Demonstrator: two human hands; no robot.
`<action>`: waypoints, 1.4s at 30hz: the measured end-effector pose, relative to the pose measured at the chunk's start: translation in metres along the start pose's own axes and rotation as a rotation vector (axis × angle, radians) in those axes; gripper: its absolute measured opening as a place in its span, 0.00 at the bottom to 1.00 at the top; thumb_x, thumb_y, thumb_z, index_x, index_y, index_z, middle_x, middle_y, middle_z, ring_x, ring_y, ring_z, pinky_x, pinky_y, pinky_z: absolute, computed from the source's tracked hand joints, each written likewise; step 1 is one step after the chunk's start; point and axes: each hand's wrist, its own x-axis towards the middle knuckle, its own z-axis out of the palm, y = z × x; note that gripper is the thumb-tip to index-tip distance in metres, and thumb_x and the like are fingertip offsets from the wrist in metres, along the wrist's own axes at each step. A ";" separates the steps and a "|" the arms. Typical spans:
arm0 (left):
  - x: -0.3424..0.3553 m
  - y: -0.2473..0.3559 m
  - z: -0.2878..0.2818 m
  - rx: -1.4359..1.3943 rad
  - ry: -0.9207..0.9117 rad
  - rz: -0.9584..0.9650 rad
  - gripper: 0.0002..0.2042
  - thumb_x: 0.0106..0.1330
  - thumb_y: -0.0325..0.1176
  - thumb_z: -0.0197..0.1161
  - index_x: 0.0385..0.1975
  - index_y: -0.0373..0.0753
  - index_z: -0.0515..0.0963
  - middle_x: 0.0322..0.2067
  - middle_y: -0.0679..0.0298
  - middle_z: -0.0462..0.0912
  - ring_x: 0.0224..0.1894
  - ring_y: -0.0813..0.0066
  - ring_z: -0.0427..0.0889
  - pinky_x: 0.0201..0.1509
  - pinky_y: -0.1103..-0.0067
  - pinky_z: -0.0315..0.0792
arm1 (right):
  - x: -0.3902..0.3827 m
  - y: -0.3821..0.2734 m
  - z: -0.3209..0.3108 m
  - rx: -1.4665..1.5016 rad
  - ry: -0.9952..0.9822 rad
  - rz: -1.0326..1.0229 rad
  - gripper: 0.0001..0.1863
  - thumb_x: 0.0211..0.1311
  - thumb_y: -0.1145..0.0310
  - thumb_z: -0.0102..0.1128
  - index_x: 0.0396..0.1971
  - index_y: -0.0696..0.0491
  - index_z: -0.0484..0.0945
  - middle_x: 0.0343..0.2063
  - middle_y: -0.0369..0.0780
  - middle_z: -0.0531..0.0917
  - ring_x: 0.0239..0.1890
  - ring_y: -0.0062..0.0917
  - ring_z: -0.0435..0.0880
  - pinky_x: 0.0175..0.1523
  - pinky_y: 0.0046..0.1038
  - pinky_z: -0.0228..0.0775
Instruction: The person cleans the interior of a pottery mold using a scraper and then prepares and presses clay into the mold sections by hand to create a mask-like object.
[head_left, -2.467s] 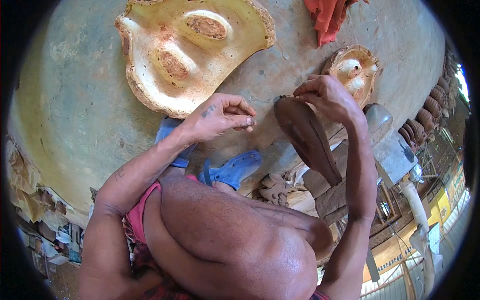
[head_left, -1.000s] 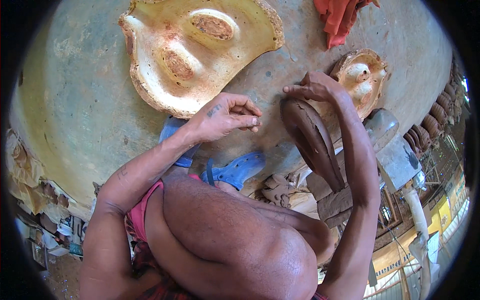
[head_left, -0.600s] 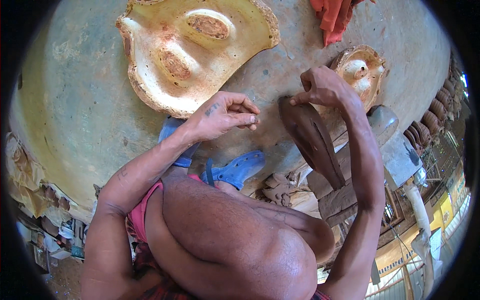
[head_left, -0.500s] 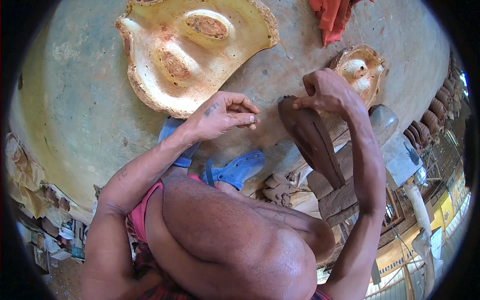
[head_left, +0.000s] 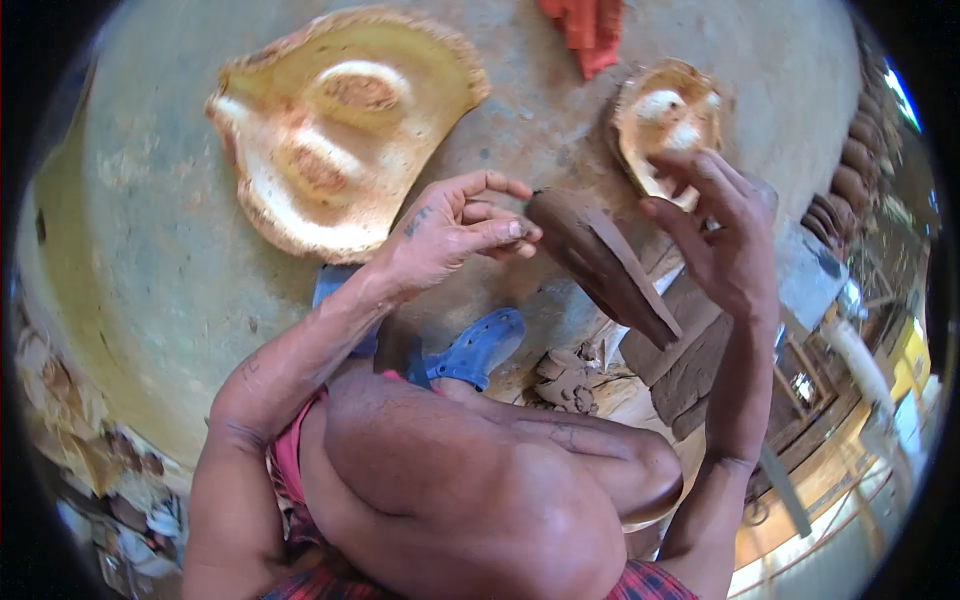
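Note:
A long, tapered piece of dark brown wet clay [head_left: 612, 268], grooved lengthwise, leans with its wide end toward the upper left and its narrow end over brown clay slabs [head_left: 690, 340]. My left hand [head_left: 440, 232] is beside the wide end, index fingertip at its edge; whether it touches is unclear. Its thumb presses against curled fingers, and anything pinched there is too small to name. To the right of the clay, my right hand [head_left: 722, 232] hangs with fingers apart and nothing in them, partly covering a small cream mould [head_left: 630, 112] with rounded bumps.
A large cream mould [head_left: 290, 215] with two raised bumps lies on the floor at upper left. Orange cloth [head_left: 590, 35] is at the top. Blue clogs [head_left: 478, 345] are beyond my bent leg, near a lump of clay [head_left: 568, 380]. Several brown clay pieces [head_left: 850, 180] line the right edge.
My right hand has let go of the clay's wide end and moved right, its fingers spreading. My left hand has come closer to that end, with its index finger stretched out. The view has shifted.

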 end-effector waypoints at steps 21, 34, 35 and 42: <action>0.036 0.023 0.154 1.178 -0.611 0.540 0.47 0.58 0.34 0.82 0.78 0.37 0.63 0.68 0.54 0.80 0.70 0.62 0.78 0.76 0.65 0.69 | -0.356 0.053 0.093 -0.072 0.858 0.793 0.08 0.74 0.69 0.65 0.44 0.57 0.86 0.29 0.47 0.86 0.28 0.32 0.87 0.37 0.30 0.76; 0.063 -0.009 0.172 1.508 -0.565 0.457 0.55 0.54 0.31 0.84 0.82 0.44 0.55 0.62 0.62 0.86 0.67 0.60 0.83 0.72 0.66 0.74 | -0.271 0.054 0.180 0.287 1.006 0.402 0.34 0.55 0.62 0.82 0.62 0.57 0.81 0.59 0.47 0.85 0.64 0.43 0.83 0.70 0.40 0.73; 0.064 -0.015 0.174 1.484 -0.545 0.462 0.53 0.55 0.28 0.83 0.82 0.47 0.57 0.59 0.62 0.88 0.63 0.61 0.85 0.66 0.67 0.79 | -0.253 0.059 0.176 0.297 1.012 0.402 0.34 0.55 0.62 0.82 0.62 0.57 0.81 0.59 0.47 0.85 0.64 0.43 0.83 0.70 0.40 0.73; 0.062 -0.022 0.180 1.484 -0.480 0.541 0.52 0.57 0.26 0.81 0.81 0.47 0.58 0.55 0.62 0.90 0.57 0.64 0.89 0.58 0.68 0.85 | -0.200 0.086 0.175 0.377 1.010 0.055 0.39 0.47 0.61 0.85 0.61 0.57 0.82 0.59 0.48 0.86 0.64 0.43 0.83 0.71 0.43 0.71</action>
